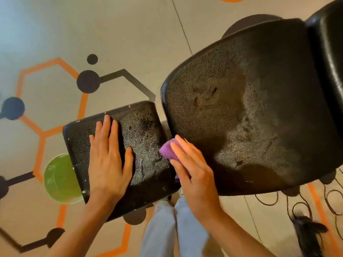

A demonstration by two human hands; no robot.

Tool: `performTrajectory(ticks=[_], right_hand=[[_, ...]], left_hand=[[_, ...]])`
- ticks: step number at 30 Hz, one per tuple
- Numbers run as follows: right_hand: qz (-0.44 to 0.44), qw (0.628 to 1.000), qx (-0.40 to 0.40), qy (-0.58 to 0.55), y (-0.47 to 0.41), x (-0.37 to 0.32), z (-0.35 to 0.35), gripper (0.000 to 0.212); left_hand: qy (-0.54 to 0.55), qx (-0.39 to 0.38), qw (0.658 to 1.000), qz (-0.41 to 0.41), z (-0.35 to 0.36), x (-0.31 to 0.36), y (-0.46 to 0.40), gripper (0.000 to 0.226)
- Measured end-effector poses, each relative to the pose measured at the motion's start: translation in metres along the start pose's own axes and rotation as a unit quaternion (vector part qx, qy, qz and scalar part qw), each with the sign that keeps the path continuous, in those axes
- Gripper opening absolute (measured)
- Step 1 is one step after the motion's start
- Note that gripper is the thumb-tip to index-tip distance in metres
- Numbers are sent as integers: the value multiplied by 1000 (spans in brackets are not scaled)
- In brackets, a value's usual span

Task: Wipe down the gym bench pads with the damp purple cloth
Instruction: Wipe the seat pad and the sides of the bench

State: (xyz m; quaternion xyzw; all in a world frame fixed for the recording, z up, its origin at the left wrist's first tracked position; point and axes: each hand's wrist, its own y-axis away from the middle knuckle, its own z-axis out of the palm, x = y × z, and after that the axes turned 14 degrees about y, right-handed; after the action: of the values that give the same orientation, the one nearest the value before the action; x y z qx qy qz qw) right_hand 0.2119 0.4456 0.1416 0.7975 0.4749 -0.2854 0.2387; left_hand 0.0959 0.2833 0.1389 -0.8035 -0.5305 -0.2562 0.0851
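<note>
Two black textured bench pads fill the middle of the view. The small seat pad is worn and flecked with white at its edges. My left hand lies flat on it, fingers spread, holding nothing. The large back pad lies to the right, with scuffs and small tears in its surface. My right hand presses the purple cloth into the gap between the two pads. Only a folded end of the cloth shows past my fingers.
A third black pad shows at the upper right. The floor carries orange and black hexagon markings. A green disc lies under the seat pad's left edge. A black cable coils at the lower right. My legs stand below the bench.
</note>
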Motion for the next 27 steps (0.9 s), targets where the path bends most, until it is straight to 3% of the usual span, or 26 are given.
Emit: performTrajectory(ticks=[5, 10, 14, 22, 27], right_hand=[[106, 994, -12, 26, 12, -30, 48, 45], [108, 985, -4, 134, -27, -45, 59, 49], [124, 985, -33, 118, -97, -63, 61, 50], [158, 967, -91, 178, 3, -37, 45, 54], [157, 970, -83, 163, -70, -62, 53, 51]], left_hand=[[-40, -16, 999, 3, -1, -7, -5, 66], [-62, -9, 998, -3, 1, -4, -4, 65], [-68, -15, 998, 1, 1, -5, -4, 65], [-77, -10, 997, 0, 2, -6, -4, 65], [-73, -12, 997, 2, 3, -8, -4, 66]])
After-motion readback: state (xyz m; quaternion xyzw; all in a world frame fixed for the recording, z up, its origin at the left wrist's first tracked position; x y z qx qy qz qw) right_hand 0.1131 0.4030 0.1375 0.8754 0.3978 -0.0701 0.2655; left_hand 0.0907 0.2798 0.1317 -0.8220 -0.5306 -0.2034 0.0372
